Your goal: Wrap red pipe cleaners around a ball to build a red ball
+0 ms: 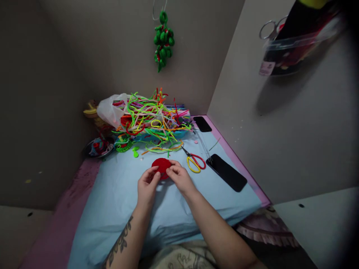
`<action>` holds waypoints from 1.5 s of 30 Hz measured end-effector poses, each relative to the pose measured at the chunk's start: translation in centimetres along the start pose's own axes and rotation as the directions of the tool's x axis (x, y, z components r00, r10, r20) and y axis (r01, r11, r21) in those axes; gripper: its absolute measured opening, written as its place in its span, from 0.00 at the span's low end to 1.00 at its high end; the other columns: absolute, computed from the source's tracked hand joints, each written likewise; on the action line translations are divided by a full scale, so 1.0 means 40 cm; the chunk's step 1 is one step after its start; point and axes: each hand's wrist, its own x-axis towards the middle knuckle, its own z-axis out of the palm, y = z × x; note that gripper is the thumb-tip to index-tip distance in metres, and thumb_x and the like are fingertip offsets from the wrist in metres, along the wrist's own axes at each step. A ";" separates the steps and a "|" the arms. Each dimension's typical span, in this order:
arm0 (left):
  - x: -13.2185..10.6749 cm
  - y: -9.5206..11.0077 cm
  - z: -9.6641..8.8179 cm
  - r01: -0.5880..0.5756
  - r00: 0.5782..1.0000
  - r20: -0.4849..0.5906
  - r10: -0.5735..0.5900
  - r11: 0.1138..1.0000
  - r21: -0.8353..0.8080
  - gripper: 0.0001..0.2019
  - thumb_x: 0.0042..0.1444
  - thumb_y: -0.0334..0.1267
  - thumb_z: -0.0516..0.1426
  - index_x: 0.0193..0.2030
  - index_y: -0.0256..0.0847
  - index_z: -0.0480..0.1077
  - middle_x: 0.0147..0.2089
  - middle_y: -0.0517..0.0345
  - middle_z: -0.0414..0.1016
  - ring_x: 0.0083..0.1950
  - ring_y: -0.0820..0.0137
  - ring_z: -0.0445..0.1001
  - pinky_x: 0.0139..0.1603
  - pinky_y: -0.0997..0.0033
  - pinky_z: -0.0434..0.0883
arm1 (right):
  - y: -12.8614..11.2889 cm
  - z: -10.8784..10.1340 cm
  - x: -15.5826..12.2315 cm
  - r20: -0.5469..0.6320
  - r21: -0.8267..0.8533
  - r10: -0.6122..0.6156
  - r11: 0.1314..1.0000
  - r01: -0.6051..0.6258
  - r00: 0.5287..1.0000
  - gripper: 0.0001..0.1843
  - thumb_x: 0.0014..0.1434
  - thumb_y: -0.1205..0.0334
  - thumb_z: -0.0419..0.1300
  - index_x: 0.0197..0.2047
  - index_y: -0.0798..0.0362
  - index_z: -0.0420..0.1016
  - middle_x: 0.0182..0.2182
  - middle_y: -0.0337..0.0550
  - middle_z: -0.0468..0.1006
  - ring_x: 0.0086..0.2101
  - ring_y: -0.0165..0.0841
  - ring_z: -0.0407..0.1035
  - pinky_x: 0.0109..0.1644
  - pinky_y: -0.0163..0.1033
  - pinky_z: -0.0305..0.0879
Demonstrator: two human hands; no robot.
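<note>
Between my two hands is a round red piece [162, 165], likely coiled from fuzzy pipe cleaner, held a little above the light blue cloth [120, 209]. My left hand [148, 183] pinches its left side with thumb and fingers. The right edge is gripped by my right hand [179, 177], its thumb on the near side. Part of the red disc is hidden behind the fingertips. Just right of my right hand lie scissors [193, 160] with one yellow and one red handle, blades pointing away to the left.
A tangled heap of colourful pipe cleaners [151, 116] fills the back, beside a white plastic bag [112, 110]. A metal bowl [91, 149] stands at left. Two black phones [226, 172] lie along the right edge. A green ornament [163, 41] and a clear bin [288, 56] hang on the walls.
</note>
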 end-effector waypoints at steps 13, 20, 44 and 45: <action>-0.001 -0.004 0.007 -0.007 1.000 0.029 0.006 0.999 0.044 0.14 0.47 0.39 0.63 0.42 0.40 0.74 0.34 0.58 0.77 0.34 0.73 0.74 0.38 0.74 0.71 | -0.029 0.010 -0.010 0.231 0.455 0.159 0.855 -0.251 0.960 0.08 0.42 0.65 0.66 0.29 0.52 0.74 0.33 0.40 0.76 0.37 0.34 0.68 0.48 0.39 0.61; -0.007 -0.001 0.010 -0.026 1.000 -0.004 0.026 0.996 0.086 0.14 0.46 0.39 0.64 0.40 0.39 0.75 0.33 0.56 0.77 0.33 0.72 0.74 0.37 0.72 0.71 | -0.006 0.008 -0.004 -0.059 0.055 -0.105 0.993 0.108 0.993 0.05 0.47 0.61 0.65 0.27 0.52 0.73 0.47 0.45 0.69 0.51 0.38 0.64 0.59 0.43 0.55; -0.008 -0.001 0.004 0.005 0.998 0.055 -0.010 0.996 0.085 0.11 0.43 0.37 0.64 0.35 0.38 0.75 0.32 0.55 0.78 0.32 0.70 0.74 0.37 0.71 0.71 | -0.013 0.005 0.003 -0.068 0.442 0.115 0.894 -0.073 0.991 0.16 0.47 0.48 0.66 0.28 0.53 0.76 0.51 0.48 0.71 0.51 0.41 0.65 0.57 0.46 0.58; -0.006 0.000 0.004 0.025 0.998 0.057 -0.029 0.998 0.065 0.11 0.42 0.37 0.65 0.34 0.38 0.75 0.32 0.56 0.78 0.31 0.71 0.74 0.36 0.72 0.71 | -0.013 0.003 0.004 -0.066 0.452 0.118 0.889 -0.076 0.991 0.16 0.46 0.47 0.66 0.26 0.53 0.75 0.51 0.48 0.72 0.50 0.41 0.65 0.56 0.46 0.58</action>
